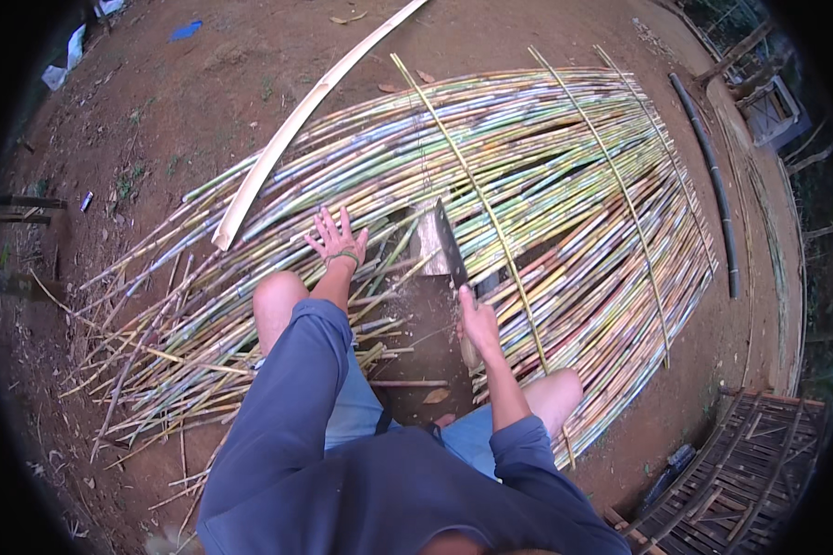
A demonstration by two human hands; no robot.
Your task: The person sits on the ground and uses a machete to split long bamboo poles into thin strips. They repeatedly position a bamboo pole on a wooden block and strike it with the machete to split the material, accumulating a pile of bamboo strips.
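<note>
Right hand point(478, 324) grips machete point(451, 245), blade ahead; stalks point(528, 139) beneath left hand point(339, 244).

The right hand point(478, 321) is closed round the handle of a machete point(452, 242), whose dark blade is at a pale block point(428, 245); left of the machete, the left hand point(339, 242) spreads its fingers over thin canes point(379, 153), a cord round its wrist; right of the machete, crosswise sticks point(477, 180) lie over the fanned rows of canes; beyond it to the upper left rests a split bamboo length point(287, 139); far to its right, a dark pole point(713, 185); to its lower right, a slatted rack point(740, 476).
</note>
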